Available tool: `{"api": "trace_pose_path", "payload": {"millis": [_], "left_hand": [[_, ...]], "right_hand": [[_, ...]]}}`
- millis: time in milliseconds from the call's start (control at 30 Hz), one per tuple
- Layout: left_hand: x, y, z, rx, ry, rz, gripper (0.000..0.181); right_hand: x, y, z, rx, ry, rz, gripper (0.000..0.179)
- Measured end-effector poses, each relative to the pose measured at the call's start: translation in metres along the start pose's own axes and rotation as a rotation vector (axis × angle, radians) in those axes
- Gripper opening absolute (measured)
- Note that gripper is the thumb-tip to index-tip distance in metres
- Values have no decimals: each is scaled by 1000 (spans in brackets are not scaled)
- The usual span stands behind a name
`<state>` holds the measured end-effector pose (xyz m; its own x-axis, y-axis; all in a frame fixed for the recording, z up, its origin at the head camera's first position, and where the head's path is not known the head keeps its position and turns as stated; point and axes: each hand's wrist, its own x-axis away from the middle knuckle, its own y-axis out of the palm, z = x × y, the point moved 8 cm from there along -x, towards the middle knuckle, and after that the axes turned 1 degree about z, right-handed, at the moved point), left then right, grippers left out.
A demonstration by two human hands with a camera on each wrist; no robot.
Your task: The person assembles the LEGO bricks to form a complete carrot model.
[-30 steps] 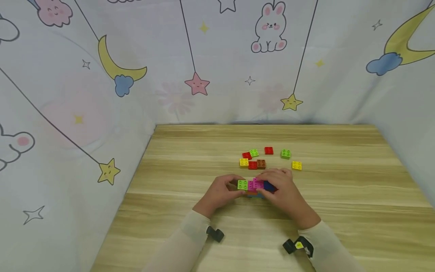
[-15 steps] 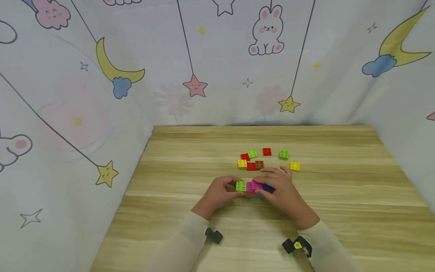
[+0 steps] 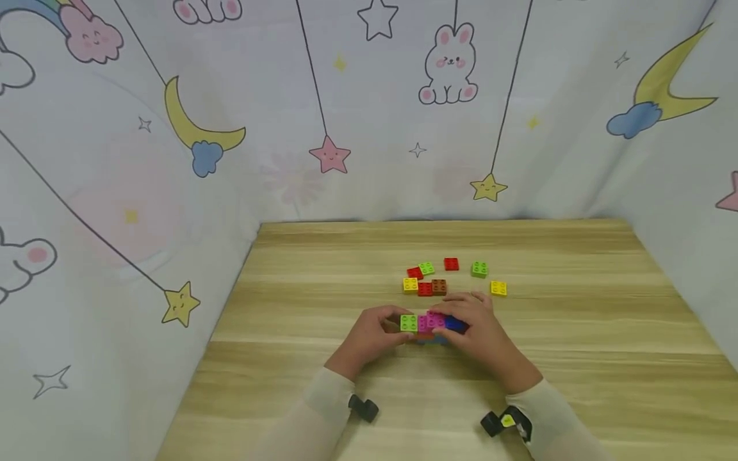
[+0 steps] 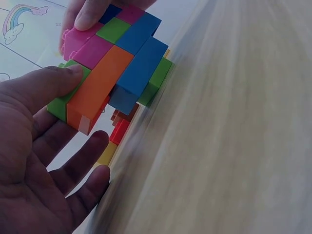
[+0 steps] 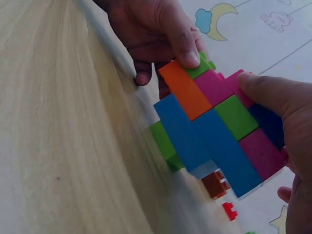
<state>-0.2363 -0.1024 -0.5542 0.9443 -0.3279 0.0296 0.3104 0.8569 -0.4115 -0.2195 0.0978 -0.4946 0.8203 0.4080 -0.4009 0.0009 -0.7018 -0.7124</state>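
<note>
A stepped structure of toy building bricks stands low over the table between both hands. In the left wrist view it shows an orange long brick (image 4: pixel 100 83), two blue long bricks (image 4: pixel 139 75) and a green brick (image 4: pixel 157 80) at the bottom. My left hand (image 3: pixel 371 336) pinches the light green brick (image 3: pixel 409 323) at its left end between thumb and fingers; its other fingers spread below. My right hand (image 3: pixel 481 339) pinches the pink brick (image 3: pixel 436 319) on top, thumb on its near side. Beside that hand sits a dark blue brick (image 3: pixel 455 324), partly hidden by the fingers.
Loose bricks lie behind the hands: a yellow brick (image 3: pixel 410 285), a brown brick (image 3: pixel 439 287), several red ones (image 3: pixel 451 264), a green one (image 3: pixel 480 269) and another yellow one (image 3: pixel 498 288). A printed white curtain (image 3: pixel 369 115) stands behind the wooden table (image 3: pixel 277 378).
The head view has tilted up slightly, so everything sits lower in it. Both hands keep their holds; the right hand's outer fingers, spread half a second ago, are drawn in closer.
</note>
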Motion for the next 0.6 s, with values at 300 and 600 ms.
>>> {"api": "trace_pose_path", "payload": {"millis": [300,600], "left_hand": [[-3,0,3,2,19,-12,32],[-22,-28,-12,85,24,147,33]], "right_hand": [[17,11,36,-265,219,-39,61],[22,22,46,-340,329,-60,47]]}}
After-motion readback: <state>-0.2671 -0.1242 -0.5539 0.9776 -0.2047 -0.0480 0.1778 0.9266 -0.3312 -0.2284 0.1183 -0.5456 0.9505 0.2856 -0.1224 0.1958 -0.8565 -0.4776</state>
